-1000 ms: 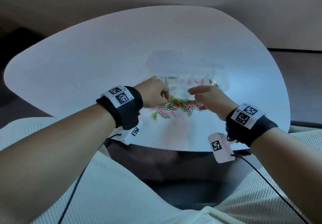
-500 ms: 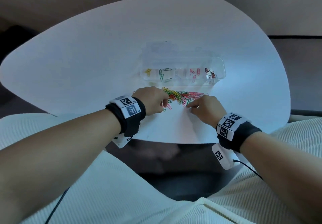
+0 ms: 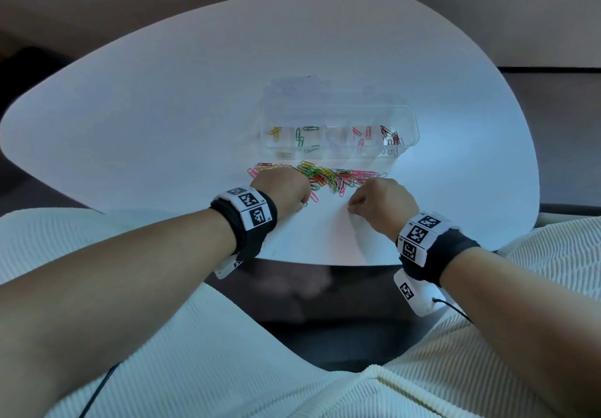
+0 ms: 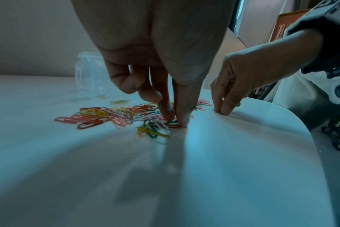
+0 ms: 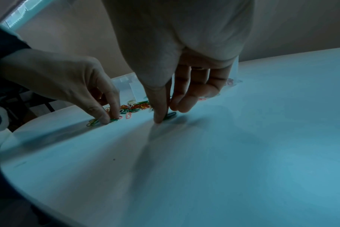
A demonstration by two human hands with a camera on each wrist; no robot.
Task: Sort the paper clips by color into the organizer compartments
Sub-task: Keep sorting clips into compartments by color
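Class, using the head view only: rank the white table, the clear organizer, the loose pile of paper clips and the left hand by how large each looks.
1. white table
2. clear organizer
3. loose pile of paper clips, about as wide as the organizer but thinner
4. left hand; it is nearer the camera, so the last two are close.

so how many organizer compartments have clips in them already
4: yellow clips at the left end, green clips next, pink clips right of middle, dark red clips at the right end. The middle one may hide pale clips.
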